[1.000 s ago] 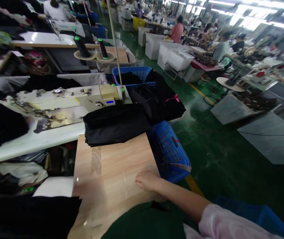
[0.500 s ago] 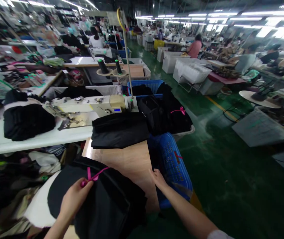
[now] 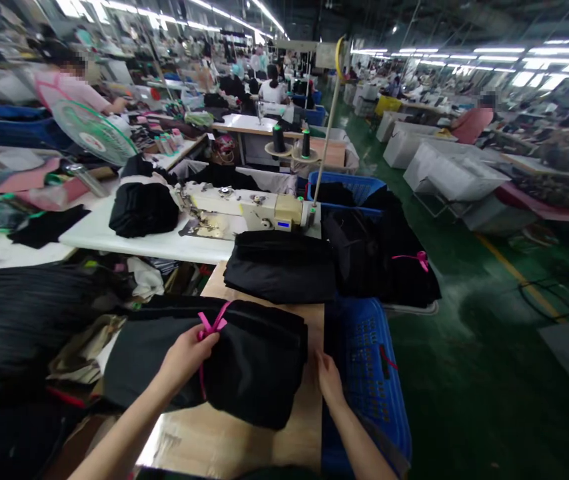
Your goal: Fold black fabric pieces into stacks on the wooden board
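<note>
A bundle of black fabric, tied with a pink ribbon, lies on the wooden table in front of me. My left hand is closed on the ribbon's knot on top of the bundle. My right hand rests at the bundle's right side on the table's edge, fingers together and flat, holding nothing. Behind the bundle sits a folded stack of black cloth.
A blue plastic crate stands right of the table. Another tied black bundle lies behind it. A sewing machine sits on the white bench, with a black pile. Other people work at far benches. Green floor lies to the right.
My left hand has brought the ribbon-tied black bundle forward and set it down on the wooden table. My right hand stays by the table's right edge. The view has turned left.
</note>
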`<act>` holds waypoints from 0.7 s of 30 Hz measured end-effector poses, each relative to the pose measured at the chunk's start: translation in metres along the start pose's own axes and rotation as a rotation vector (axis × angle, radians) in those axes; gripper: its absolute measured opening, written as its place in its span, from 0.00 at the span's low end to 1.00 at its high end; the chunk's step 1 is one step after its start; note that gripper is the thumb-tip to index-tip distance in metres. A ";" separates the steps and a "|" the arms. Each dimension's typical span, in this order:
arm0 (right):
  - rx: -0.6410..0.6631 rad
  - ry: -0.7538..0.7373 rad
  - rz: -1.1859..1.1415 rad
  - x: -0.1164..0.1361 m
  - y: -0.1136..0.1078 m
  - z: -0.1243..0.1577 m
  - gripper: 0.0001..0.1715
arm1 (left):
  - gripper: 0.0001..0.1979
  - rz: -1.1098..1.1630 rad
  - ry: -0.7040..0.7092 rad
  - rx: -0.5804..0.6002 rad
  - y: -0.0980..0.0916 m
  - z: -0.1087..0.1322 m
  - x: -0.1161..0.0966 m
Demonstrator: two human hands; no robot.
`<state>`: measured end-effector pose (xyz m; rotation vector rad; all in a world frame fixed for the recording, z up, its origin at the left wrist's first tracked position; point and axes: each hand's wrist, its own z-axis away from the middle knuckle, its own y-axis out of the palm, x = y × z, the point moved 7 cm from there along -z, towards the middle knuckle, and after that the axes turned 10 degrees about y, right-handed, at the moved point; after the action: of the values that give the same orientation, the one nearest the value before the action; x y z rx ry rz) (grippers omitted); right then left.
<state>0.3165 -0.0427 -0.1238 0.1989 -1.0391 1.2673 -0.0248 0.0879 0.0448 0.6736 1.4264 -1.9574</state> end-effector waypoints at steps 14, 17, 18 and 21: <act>-0.536 -0.281 -0.089 0.100 -0.044 -0.054 0.36 | 0.23 -0.023 0.013 0.190 0.003 -0.018 0.022; -0.627 -0.546 0.007 0.150 -0.049 -0.046 0.33 | 0.22 0.112 0.027 0.060 -0.023 -0.052 0.025; -0.617 -0.637 0.076 0.166 -0.045 -0.043 0.29 | 0.21 0.202 0.012 0.051 -0.024 -0.065 0.027; -0.435 -0.873 0.337 0.207 -0.011 -0.037 0.16 | 0.19 0.424 -0.076 0.131 -0.005 -0.097 0.025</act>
<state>0.3320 0.1187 0.0105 0.2536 -2.1431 1.2241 -0.0412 0.1773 0.0027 0.8718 1.0155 -1.7270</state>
